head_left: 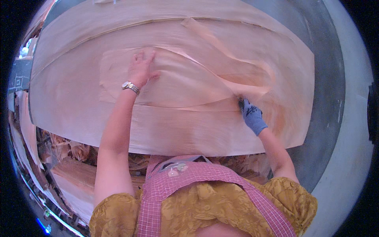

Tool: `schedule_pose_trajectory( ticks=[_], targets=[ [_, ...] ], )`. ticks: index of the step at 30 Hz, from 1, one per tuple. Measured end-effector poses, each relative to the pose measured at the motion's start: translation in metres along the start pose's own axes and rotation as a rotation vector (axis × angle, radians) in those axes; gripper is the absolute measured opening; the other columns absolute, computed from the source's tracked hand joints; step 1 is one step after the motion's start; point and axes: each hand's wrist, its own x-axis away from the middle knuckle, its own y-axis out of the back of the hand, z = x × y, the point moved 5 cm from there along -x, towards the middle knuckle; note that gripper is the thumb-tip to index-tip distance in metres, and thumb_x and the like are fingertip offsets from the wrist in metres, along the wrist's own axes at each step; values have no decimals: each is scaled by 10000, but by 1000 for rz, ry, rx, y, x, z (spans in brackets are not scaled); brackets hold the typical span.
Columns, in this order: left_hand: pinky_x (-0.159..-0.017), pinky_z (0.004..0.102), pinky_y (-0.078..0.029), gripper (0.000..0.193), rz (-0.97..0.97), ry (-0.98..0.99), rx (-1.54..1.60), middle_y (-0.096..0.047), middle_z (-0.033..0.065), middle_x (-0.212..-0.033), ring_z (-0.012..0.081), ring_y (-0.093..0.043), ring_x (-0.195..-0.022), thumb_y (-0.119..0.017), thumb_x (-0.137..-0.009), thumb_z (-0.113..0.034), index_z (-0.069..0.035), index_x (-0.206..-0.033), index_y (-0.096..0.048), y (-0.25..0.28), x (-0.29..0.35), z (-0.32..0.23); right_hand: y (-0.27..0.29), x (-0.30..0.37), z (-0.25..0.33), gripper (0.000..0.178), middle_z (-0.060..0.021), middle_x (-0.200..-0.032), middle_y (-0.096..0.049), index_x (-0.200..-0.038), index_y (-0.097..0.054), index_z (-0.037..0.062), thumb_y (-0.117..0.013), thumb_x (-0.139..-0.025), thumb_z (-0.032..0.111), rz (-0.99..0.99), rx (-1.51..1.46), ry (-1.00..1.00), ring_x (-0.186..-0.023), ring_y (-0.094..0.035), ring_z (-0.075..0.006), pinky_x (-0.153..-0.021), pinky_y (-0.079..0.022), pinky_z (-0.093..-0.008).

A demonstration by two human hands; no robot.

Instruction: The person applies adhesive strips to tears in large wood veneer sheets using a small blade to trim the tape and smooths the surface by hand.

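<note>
Workspace bkgd, L side: torn wood scraps (75,152) fill the near L area, w/ long stacked sheets (25,108) along the extreme L edge. Broad pale veneer base (189,136) spans most of the view L to R; an overlapping edge arcs across its far part. L of centre, the left hand (141,71) is bare, palm down, fingers slightly spread, resting on a loose sheet (185,87) of thin veneer; silver watch (130,87) on that wrist. Loose sheet lies mid-base, a bit wavy, narrowing twd the R. Near centre, btwn the forearms: pink checked apron (197,172) over a mustard patterned top (197,197). Curled strip (252,89) of veneer starts far, approx. centre, runs R, then loops back to just beside the right hand (252,116). Right hand wears a blue glove w/ dark marks, fingers bent, at the R end of the loose sheet; dark bit at the fingertips, can't tell what it is or if it's gripped. Farther R: dark grey surface (323,118), then a paler grey band (355,138).
</note>
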Motion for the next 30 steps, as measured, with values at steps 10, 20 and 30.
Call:
schedule_pose_trajectory(
  ticks=[10,20,30],
  targets=[
    [-1073,495,-385,946,-6,-4,-63,-310,202,-1539,450,-379,-1332,-845,-669,-403,-320,-1484,-371,17,-4,-3,23,48,-25,420,-175,-1018,-698,-1279,-483,56,-583,-941,283,-364,-282,-23,-913,-691,-351,-749,-552,-444],
    [-1132,464,-295,966,24,30,-68,-321,204,-1531,400,-364,-1353,-835,-679,-424,-303,-1500,-340,21,2,-8,81,50,-44,217,-125,-908,-674,-1073,-661,109,-678,-877,199,-656,-168,122,-780,-661,-308,-664,-516,-426],
    [-1065,642,-327,1121,-174,-19,91,-132,154,-1607,452,-290,-1390,-863,-645,-417,-283,-1541,-202,-20,-6,16,88,97,81,346,-194,-952,-647,-1044,-575,68,-558,-936,396,53,-445,202,-883,-636,-384,-734,-522,-483]
  ],
)
